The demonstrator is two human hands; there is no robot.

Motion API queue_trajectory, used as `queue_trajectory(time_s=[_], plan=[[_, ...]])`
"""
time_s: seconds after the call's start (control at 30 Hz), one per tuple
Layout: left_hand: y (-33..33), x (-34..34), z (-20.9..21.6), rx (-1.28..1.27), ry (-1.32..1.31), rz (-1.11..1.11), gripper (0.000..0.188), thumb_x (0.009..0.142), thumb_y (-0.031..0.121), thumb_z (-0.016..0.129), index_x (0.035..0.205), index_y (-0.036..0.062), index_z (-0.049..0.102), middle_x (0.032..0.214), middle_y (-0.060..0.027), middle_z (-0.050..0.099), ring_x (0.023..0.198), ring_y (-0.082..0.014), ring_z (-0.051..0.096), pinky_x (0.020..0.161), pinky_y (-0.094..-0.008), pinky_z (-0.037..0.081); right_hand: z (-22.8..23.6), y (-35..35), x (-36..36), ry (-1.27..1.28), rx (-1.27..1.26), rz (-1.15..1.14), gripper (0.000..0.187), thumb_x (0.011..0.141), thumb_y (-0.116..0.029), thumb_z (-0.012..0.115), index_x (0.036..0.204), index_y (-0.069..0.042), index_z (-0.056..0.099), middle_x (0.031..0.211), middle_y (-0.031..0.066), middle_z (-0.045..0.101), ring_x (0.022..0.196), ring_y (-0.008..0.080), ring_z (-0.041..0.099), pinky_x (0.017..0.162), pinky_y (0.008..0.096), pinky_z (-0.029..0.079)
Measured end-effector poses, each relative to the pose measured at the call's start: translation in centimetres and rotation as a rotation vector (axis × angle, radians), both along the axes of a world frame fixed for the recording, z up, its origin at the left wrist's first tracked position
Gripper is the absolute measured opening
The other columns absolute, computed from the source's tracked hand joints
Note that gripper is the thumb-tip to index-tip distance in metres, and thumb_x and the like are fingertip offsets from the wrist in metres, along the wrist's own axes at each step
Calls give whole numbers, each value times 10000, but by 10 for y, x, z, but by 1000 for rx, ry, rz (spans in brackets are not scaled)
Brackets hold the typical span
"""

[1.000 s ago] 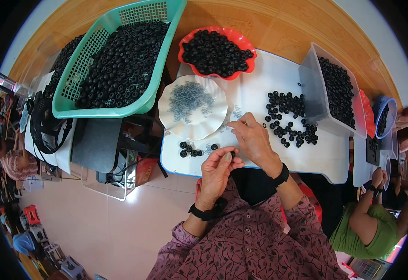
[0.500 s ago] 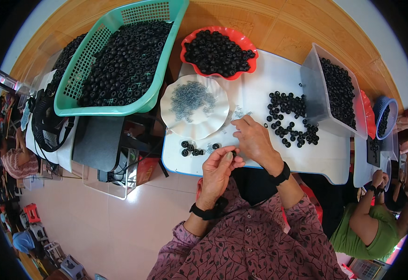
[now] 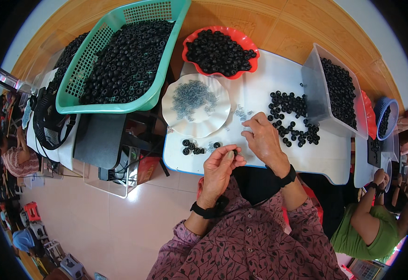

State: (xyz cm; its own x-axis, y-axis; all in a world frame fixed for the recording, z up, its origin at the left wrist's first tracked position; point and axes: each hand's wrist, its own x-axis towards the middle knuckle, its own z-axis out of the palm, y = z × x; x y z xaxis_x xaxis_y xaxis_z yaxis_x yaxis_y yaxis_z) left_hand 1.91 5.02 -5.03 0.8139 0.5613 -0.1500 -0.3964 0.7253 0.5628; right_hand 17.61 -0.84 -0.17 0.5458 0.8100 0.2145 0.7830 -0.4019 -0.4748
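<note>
My left hand is closed in a pinch around a small black ring-shaped piece, just off the table's near edge. To its right, my right hand hovers over the white table with its fingers curled; anything between the fingertips is too small to make out. Just beyond those fingertips lie loose tiny clear-grey pieces. More of these are heaped on a white wavy-rimmed plate. Several black ring pieces sit left of my left hand, and a larger scatter spreads right of my right hand.
A red wavy-rimmed bowl of black pieces stands at the back. At left is a large green basket full of them; at right, a clear plastic bin. A co-worker in a green top sits at far right.
My right hand has shifted a little to the right, away from the loose clear-grey pieces. My left hand keeps its pinch on the black piece, almost unmoved.
</note>
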Motion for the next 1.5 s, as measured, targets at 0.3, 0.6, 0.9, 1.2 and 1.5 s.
queue_trajectory(time_s=[0.3, 0.6, 0.9, 1.2, 1.5], plan=[[-1, 1, 0, -5, 3, -1, 212, 981, 63, 517, 1164, -18, 589, 1103, -146, 626, 888, -173, 645, 826, -346, 572, -5, -6, -2, -3, 11, -26, 200, 748, -69, 714, 942, -40, 679, 906, 104, 550, 709, 272, 622, 627, 374, 507], [-1, 0, -2, -1, 5, -11, 210, 981, 67, 518, 1158, -23, 589, 1079, -145, 630, 878, -173, 648, 806, -344, 579, -8, 1, -6, -170, -58, -45, 111, 752, -54, 703, 854, -24, 674, 893, 109, 555, 727, 296, 615, 624, 386, 502], [-5, -4, 6, 28, 36, -25, 202, 986, 82, 513, 1136, -27, 596, 1015, -145, 645, 796, -158, 655, 707, -313, 599, -1, -31, -22, 671, 274, -165, 79, 856, -38, 656, 916, 13, 649, 853, 64, 668, 717, 117, 616, 629, 237, 482], [-16, -6, 21, -13, 0, -91, 241, 981, 70, 517, 1184, -38, 589, 1077, -154, 647, 847, -155, 658, 784, -320, 592, 12, -69, -47, 1038, 502, -174, 102, 915, -31, 609, 1003, 19, 626, 879, 37, 653, 785, 91, 619, 705, 217, 501], [-30, -8, 42, -2, -65, -120, 294, 962, 22, 533, 1248, -40, 560, 1089, -139, 637, 906, -177, 654, 829, -345, 586, 35, -87, -61, 962, 614, -92, 66, 885, 30, 635, 949, 16, 623, 934, 33, 607, 840, 100, 617, 762, 223, 506]])
